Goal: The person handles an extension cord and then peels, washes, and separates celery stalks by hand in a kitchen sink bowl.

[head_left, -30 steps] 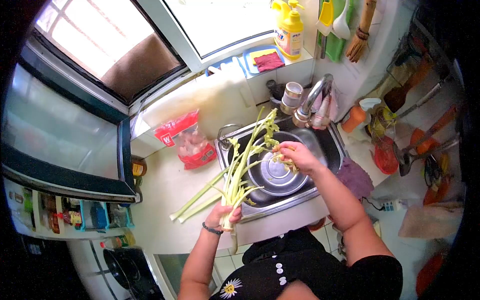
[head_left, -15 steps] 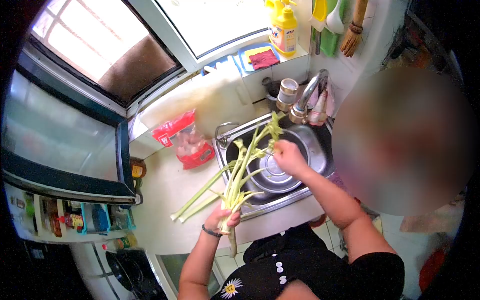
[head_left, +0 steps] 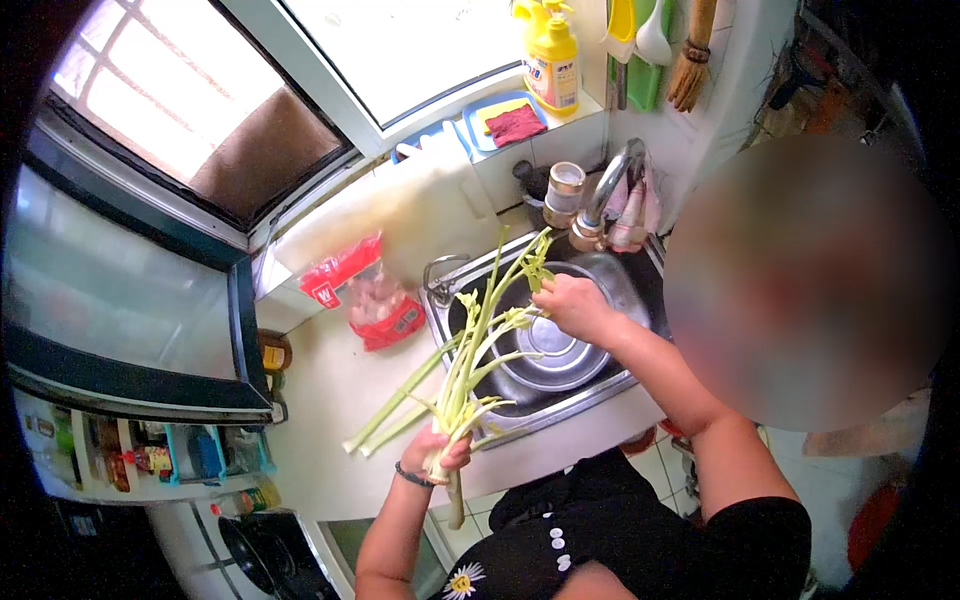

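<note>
My left hand [head_left: 437, 450] is wrapped round the base of a bunch of celery [head_left: 462, 375], just over the counter's front edge. The stalks slant up and to the right, with their leafy tops above the sink [head_left: 440, 318]. At those tops my right hand [head_left: 577, 308] has its fingers closed on a celery leaf [head_left: 540, 275]. Beneath the right hand a round metal basin [head_left: 555, 385] sits inside the sink. Two loose celery stalks [head_left: 385, 418] lie on the counter to the left of the bunch.
A red and clear bag [head_left: 385, 315] of pale pieces lies left of the sink. Behind the sink stand the faucet [head_left: 612, 185] and a yellow bottle [head_left: 552, 70]. An open window sash [head_left: 130, 270] reaches in at the left. A blurred round patch covers the right side.
The whole view has shifted slightly. My left hand and the celery base sit a little lower and further left. My right hand stays at the leafy tops.
</note>
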Available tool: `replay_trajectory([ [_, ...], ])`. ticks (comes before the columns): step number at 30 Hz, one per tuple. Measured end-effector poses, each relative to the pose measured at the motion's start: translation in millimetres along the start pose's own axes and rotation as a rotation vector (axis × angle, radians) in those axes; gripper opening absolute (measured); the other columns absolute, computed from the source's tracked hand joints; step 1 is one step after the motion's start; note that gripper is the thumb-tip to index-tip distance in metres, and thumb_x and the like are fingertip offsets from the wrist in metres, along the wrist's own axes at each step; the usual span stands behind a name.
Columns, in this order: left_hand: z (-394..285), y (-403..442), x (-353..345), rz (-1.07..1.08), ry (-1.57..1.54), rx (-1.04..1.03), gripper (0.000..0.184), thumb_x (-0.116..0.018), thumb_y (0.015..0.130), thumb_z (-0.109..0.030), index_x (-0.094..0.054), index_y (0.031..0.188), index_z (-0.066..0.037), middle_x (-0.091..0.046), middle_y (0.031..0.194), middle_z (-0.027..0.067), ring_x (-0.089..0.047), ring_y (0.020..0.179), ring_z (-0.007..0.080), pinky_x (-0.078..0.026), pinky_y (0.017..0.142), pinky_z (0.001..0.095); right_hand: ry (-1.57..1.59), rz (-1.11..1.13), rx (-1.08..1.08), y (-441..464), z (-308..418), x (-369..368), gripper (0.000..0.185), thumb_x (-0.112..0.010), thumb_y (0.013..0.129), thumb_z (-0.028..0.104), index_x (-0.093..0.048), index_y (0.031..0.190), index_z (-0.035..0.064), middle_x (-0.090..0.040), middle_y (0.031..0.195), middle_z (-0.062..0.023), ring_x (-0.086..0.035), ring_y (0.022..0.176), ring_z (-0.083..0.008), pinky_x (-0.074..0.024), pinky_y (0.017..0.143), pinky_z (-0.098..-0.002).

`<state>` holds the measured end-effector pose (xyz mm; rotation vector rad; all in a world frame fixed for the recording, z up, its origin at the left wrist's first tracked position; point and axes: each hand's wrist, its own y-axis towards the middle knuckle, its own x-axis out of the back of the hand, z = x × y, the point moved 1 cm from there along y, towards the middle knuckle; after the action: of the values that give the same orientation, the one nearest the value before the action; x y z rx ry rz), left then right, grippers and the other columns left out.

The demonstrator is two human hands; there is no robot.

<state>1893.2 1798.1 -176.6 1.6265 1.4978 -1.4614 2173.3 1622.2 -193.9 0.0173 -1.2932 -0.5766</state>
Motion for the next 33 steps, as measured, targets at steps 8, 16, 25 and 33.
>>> replay_trajectory([
  [8,1.4,-5.8,5.9,-0.022,-0.021,-0.03,0.053,-0.063,0.08,-0.015,-0.037,0.125,-0.002,-0.048,0.068,0.0071,-0.043,0.047,0.0094,-0.035,0.041,0.0199,0.01,0.048,0.042,-0.7,11.4,-7.9,0.016,-0.061,0.067,0.014,-0.051,0.077,0.0081,-0.051,0.077,-0.0075,-0.058,0.074,-0.0259,-0.0494,0.059,-0.0389],
  [16,7.8,-20.2,9.1,-0.036,-0.034,-0.068,0.048,-0.064,0.079,-0.016,-0.041,0.119,-0.002,-0.048,0.067,0.0059,-0.042,0.044,0.0078,-0.034,0.041,0.0195,0.73,-0.384,-0.956,-29.6,-45.6,-41.2,0.026,-0.052,0.087,0.023,-0.057,0.073,0.0014,-0.055,0.061,-0.0145,-0.052,0.053,-0.0194,-0.0396,0.052,-0.0355],
  [25,8.0,-7.0,3.0,0.069,-0.085,-0.036,0.05,-0.063,0.08,-0.016,-0.039,0.121,-0.002,-0.05,0.068,0.0073,-0.044,0.044,0.0084,-0.036,0.041,0.0197,0.362,-0.266,-0.139,-10.5,49.6,-13.0,0.025,-0.054,0.078,0.009,-0.054,0.103,0.0084,-0.061,0.08,-0.0117,-0.061,0.069,-0.0295,-0.0498,0.056,-0.0378],
  [33,17.0,-2.6,-0.1,0.033,-0.073,-0.083,0.043,-0.06,0.081,-0.02,-0.042,0.116,-0.003,-0.05,0.067,0.0034,-0.044,0.042,0.0035,-0.033,0.038,0.0181,0.277,-0.26,0.022,-2.4,50.3,1.2,0.014,-0.055,0.071,0.006,-0.057,0.084,0.0082,-0.057,0.068,-0.0091,-0.06,0.065,-0.028,-0.0487,0.054,-0.0384],
])
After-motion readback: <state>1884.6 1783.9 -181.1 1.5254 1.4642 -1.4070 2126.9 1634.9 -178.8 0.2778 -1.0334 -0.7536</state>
